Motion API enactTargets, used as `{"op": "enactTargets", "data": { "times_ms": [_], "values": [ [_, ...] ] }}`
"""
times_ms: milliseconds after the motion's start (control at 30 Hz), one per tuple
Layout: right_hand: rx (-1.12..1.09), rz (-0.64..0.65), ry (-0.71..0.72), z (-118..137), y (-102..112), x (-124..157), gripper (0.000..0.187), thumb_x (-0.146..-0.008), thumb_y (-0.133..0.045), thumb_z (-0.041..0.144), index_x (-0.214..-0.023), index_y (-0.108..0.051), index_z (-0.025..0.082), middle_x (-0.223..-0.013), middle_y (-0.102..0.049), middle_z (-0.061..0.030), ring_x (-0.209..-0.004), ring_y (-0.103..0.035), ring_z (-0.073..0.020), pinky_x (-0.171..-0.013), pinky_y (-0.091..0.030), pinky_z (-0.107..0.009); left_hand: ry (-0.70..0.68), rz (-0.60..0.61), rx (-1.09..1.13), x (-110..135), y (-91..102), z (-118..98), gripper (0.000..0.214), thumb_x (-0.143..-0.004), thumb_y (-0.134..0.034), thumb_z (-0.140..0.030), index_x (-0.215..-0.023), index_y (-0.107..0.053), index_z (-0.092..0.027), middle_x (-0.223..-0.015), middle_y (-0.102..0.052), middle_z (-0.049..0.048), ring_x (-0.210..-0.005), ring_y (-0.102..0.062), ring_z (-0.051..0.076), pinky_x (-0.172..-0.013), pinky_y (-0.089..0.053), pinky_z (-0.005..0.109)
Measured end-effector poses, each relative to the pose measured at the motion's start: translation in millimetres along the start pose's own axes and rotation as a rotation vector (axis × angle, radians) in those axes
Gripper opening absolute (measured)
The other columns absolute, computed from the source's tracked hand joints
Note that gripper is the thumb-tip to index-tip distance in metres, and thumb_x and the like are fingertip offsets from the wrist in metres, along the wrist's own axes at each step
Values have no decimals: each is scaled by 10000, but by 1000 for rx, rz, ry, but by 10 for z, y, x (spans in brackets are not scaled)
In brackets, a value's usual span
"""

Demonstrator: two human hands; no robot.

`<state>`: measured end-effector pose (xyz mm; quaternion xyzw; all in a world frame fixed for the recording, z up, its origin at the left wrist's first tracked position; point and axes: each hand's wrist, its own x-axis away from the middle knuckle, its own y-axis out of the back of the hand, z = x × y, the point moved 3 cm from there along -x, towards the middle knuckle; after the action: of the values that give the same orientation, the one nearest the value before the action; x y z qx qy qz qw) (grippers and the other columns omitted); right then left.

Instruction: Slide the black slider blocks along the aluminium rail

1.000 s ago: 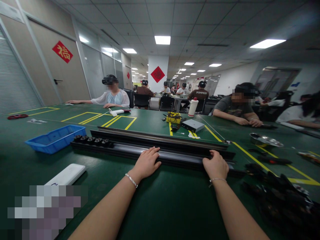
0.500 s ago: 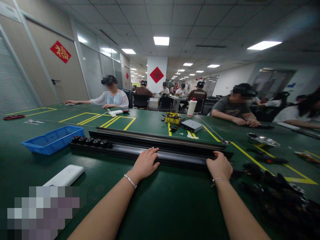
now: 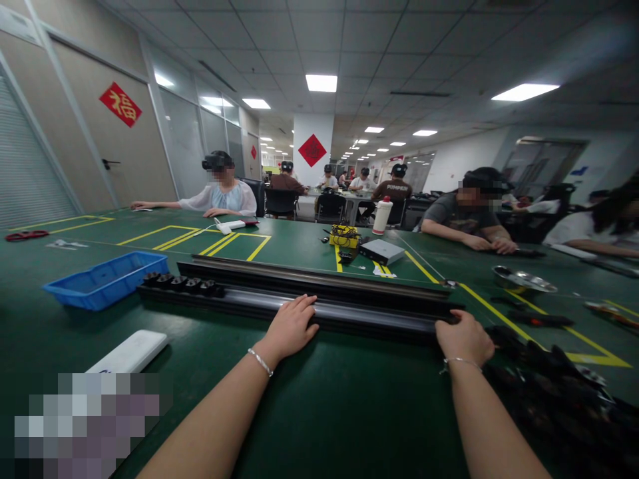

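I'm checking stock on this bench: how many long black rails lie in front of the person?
2. The near rail lies under both hands, left hand and right hand; the far rail lies just behind it. None seem hidden.

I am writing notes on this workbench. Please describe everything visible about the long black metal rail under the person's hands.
The long black metal rail lies flat on the green table, running left to right. It looks like grooved aluminium with a shiny grey channel along the top. Small black round parts sit in a row near its left end. A second similar rail lies just behind it. The left hand rests on its middle; the right hand is at its right end.
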<state>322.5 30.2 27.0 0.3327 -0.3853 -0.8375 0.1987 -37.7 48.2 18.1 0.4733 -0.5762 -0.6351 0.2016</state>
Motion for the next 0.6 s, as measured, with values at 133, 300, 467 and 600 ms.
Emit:
{"op": "enactTargets", "data": {
  "times_ms": [133,300,467,600],
  "values": [
    [-20,34,-62,-40,6,-20,464,-713,-502,353,-1136,-605,193,-1107,-601,-149,-1034,-548,-328,-861,-417,-438,1,0,5,1,3,-3,262,-851,-522,-333,-1071,-587,-206,-1426,-441,49,-1326,-364,245,-1054,-347,424],
    [-71,16,-93,-72,5,-30,477,-699,-522,344,-1145,-598,193,-1155,-577,-149,-1069,-532,-324,-881,-424,-434,2,-1,15,1,-3,2,258,-847,-529,-327,-1064,-592,-204,-1425,-443,55,-1322,-370,244,-1057,-343,422],
    [-135,20,-150,-162,17,-91,495,-668,-548,301,-1140,-597,160,-1111,-599,-152,-1026,-556,-317,-884,-441,-422,4,-1,16,0,-1,-1,247,-843,-537,-319,-1055,-595,-208,-1422,-446,49,-1322,-373,241,-1057,-346,420],
    [-176,35,-257,-216,63,-132,527,-669,-554,283,-1183,-566,165,-1063,-616,-154,-968,-581,-323,-830,-467,-431,5,-6,12,-1,8,-10,238,-839,-544,-314,-1045,-596,-208,-1419,-452,46,-1317,-381,243,-1057,-348,422]
  ]
}}
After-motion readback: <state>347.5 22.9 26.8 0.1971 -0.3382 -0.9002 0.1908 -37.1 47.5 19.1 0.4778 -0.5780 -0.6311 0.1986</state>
